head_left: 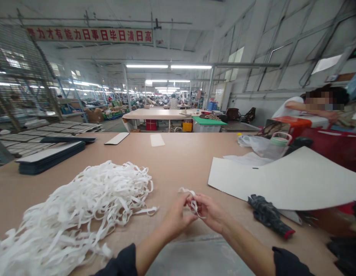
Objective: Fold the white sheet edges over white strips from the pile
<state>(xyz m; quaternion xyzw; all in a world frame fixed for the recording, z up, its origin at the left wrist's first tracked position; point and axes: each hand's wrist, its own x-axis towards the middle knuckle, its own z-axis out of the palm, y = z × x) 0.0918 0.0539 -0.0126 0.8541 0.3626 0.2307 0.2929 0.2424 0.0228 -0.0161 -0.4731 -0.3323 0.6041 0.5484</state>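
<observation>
Close together over the middle of the table, my left hand (178,216) and my right hand (210,211) both grip one strip of narrow white tape (194,207). A loop of it hangs between the fingers, and one loose end sticks out past the fingertips. Both hands are closed, with thumbs and fingers pinched on the strip. To the left lies a large tangled heap of white tape strips (88,207); a single end trails from it toward my left hand.
A dark knitted glove (269,216) lies right of my hands, by a large white sheet (281,180). Stacked panels (51,157) stand at the far left. Two flat pieces, a white panel (117,138) and a pale card (157,140), lie near the far edge. Another person leans at the right.
</observation>
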